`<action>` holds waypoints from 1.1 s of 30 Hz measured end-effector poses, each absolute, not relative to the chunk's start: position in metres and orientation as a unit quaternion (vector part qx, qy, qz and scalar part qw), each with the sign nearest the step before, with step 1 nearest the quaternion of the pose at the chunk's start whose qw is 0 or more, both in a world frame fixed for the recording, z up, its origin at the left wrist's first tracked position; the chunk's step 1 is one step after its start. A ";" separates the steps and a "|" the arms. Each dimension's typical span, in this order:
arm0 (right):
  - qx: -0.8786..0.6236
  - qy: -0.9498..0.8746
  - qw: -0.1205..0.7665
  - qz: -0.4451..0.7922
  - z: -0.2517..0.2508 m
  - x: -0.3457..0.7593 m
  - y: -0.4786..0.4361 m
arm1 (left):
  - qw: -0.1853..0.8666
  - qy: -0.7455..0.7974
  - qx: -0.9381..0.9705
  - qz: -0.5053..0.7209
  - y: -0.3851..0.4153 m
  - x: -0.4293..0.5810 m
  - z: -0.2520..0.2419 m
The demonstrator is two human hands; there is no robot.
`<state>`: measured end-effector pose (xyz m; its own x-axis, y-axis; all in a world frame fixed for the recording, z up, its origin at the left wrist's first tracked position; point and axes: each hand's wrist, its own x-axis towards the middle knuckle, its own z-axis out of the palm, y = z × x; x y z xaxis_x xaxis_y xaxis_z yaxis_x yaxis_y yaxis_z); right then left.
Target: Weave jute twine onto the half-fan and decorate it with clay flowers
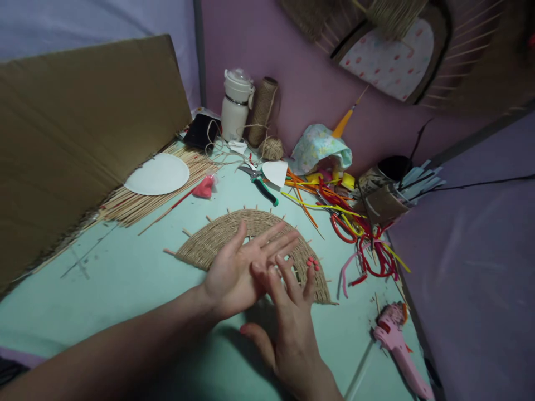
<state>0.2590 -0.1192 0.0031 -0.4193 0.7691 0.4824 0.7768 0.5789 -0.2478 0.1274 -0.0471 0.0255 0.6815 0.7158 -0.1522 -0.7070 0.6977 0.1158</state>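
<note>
My left hand (246, 270) is held palm up with its fingers stretched out, and nothing shows in it. My right hand (288, 312) is palm down with its fingers apart, its fingertips over or touching the left fingers. Behind both hands lies a half-round woven twine fan (209, 243) with stick ends poking out along its curved edge. Small red pieces (312, 263) rest on the fan's right side. The hands hide part of the fan's middle.
A pink glue gun (401, 351) lies at the right. Red scissors (343, 228) and coloured pipe cleaners (378, 262) are at the back right. Behind are green-handled pliers (265, 190), a white bottle (234, 108), wooden sticks (121, 206) and a cardboard sheet (87, 128).
</note>
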 end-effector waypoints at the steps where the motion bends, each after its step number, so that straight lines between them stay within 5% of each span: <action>1: -0.467 -0.837 0.286 -0.007 0.003 0.259 -0.119 | 0.916 0.089 0.020 0.391 -0.047 0.127 0.026; 33: -0.472 -0.828 0.305 0.003 0.002 0.261 -0.118 | 0.937 0.084 -0.014 0.340 -0.049 0.128 0.027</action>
